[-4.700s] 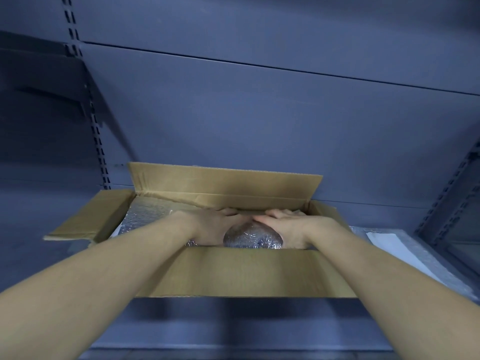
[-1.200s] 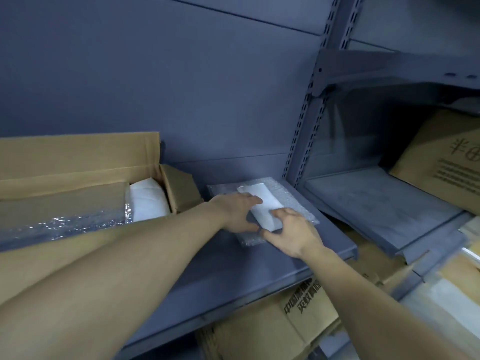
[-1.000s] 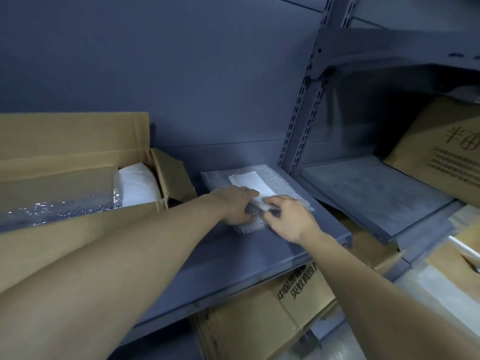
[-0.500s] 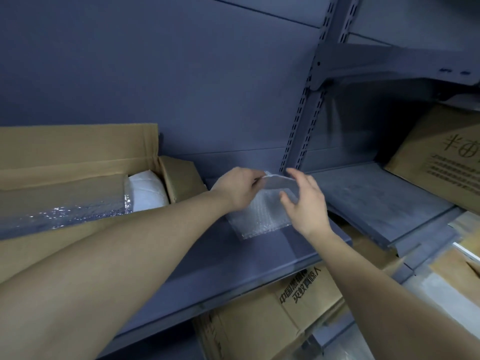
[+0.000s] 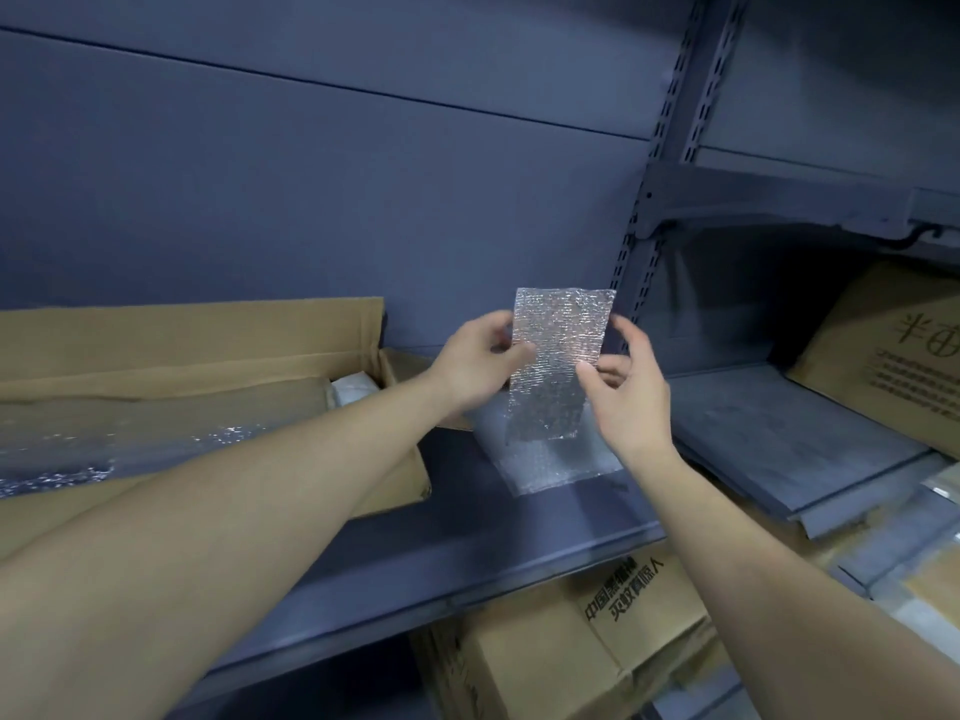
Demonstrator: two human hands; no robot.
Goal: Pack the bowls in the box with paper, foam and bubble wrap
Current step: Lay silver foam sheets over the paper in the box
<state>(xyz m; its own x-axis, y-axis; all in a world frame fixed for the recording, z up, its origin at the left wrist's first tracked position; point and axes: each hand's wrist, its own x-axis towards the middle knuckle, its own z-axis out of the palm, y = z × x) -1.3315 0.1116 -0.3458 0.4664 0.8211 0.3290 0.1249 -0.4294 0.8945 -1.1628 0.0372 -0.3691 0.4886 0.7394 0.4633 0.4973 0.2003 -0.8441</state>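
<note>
You've got one bubble wrap sheet (image 5: 558,366) up in the air, upright, above the shelf (image 5: 519,543) and just right of the open box (image 5: 208,350). Your left hand (image 5: 475,368) pinches its left edge, thumb in front and fingers curled behind. Your right hand (image 5: 626,402) pinches the right edge lower down, thumb on the face of it. Both grips are closed on the sheet, and lightly.

That's the right place to hold it. I'd judge this stuff feather-light and floppy, so take it by the edges or corners with two hands, or it folds over on itself. It's slick plastic too, so pinch it, don't palm it. The sheet won't break; the fragile part of this job is the bowls.

Count with me:
- **Wrap:** one sheet in hand and one more layer of wrap (image 5: 556,465) flat on the shelf beneath it. There could be several stacked there; it's hard to say through clear plastic.
- **Box:** one, flaps open, with a bubble wrap lining (image 5: 78,459) along its near side and one white bundle (image 5: 353,389) at its right end.
- **Bowls:** no bare bowl in sight.
- **Printed cartons:** two, the lower carton (image 5: 545,662) under the shelf and the side carton (image 5: 883,356) off to the right.
</note>
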